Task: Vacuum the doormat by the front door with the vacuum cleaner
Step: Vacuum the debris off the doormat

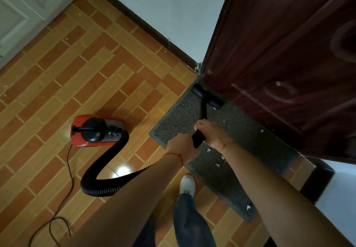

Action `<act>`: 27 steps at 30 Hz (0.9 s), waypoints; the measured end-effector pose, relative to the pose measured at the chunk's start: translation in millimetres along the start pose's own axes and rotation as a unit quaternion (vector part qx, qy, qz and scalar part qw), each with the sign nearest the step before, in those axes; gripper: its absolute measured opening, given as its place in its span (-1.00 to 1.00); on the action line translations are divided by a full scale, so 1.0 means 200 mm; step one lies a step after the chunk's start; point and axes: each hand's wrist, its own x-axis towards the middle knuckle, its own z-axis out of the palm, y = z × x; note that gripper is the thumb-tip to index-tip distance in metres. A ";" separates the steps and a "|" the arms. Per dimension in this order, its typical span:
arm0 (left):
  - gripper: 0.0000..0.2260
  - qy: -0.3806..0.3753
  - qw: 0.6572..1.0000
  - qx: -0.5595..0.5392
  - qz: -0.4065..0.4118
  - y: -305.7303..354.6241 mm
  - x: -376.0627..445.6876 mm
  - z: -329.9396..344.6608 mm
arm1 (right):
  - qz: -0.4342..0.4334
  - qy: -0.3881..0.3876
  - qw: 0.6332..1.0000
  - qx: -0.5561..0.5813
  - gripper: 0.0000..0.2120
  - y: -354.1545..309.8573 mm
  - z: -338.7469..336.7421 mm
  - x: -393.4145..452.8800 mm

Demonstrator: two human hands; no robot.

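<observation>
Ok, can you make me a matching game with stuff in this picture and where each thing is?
Things:
1. vacuum head
2. red vacuum body
3. white scraps
4. wand

Places:
A. on the tiled floor, left of the doormat
B. gripped by the left hand and right hand
C. at the doormat's far end, by the door
D. scattered on the doormat

Pairs: 1-C, 2-A, 3-D, 4-B

Only one view, worn on the head. Looks forward and steeply down, from standing height, past both arms to the hands point(194, 138) near the middle. Tilted, so the floor point(57, 85) and door point(289, 54) slant. Very wide, with straight edges bent near the sides. Mat point(237, 137) right of middle, vacuum point(96, 130) to the left, shoe point(187, 184) low down. Wall point(163, 6) at the top.
</observation>
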 end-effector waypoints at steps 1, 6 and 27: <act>-0.89 0.003 1.000 -0.006 0.000 0.03 0.01 0.00 | -0.001 0.000 1.000 0.004 -0.84 0.03 -0.02 0.00; -0.88 0.020 1.000 -0.010 -0.006 0.11 0.06 -0.03 | -0.007 0.020 1.000 0.005 -0.82 0.11 -0.08 0.00; -0.80 0.033 0.998 0.044 0.001 -0.35 -0.36 0.14 | -0.017 0.014 0.999 0.025 -0.84 -0.44 0.24 -0.17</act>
